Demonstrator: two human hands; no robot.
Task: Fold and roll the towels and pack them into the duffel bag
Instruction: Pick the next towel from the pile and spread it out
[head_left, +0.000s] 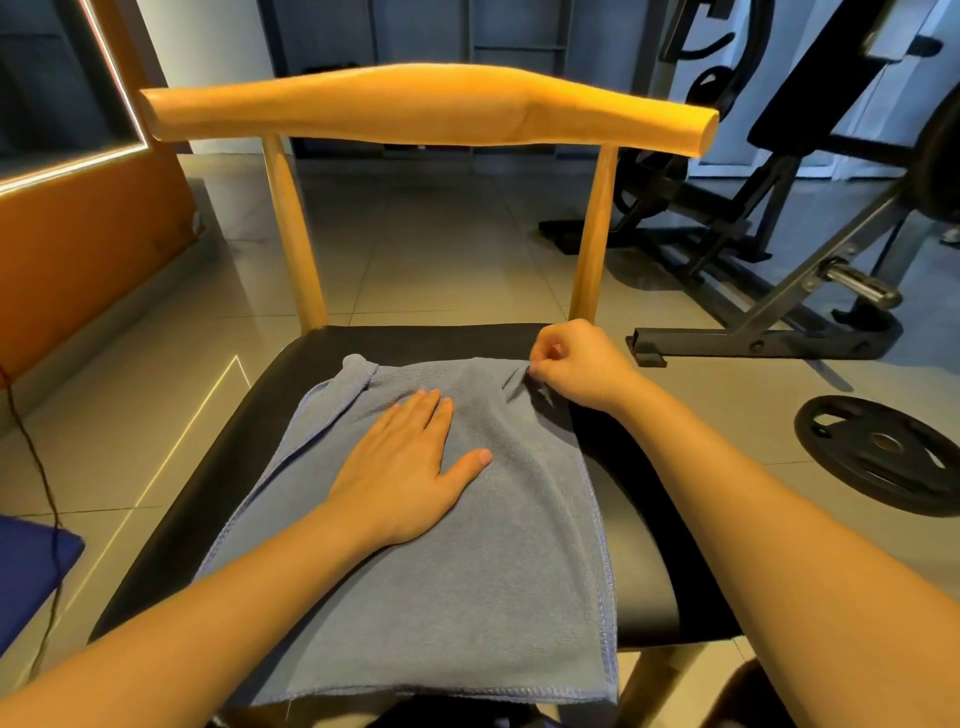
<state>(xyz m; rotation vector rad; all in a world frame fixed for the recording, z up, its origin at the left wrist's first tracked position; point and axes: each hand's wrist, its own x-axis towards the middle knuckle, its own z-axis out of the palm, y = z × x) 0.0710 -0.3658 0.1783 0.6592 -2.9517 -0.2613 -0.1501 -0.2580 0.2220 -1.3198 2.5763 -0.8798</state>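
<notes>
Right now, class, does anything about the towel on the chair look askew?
Yes. On the towel, the far left corner is curled over on itself, and creases bunch at the far right corner, which the right hand pinches. The left hand rests flat on the middle. The towel's near edge overhangs the chair seat.

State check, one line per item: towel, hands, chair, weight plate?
chair: upright.
towel: spread on the seat, far-left corner flipped over, near edge overhanging.
left hand: flat, pressing the towel.
right hand: pinching the towel's far-right corner.
weight plate: flat on the floor.
</notes>
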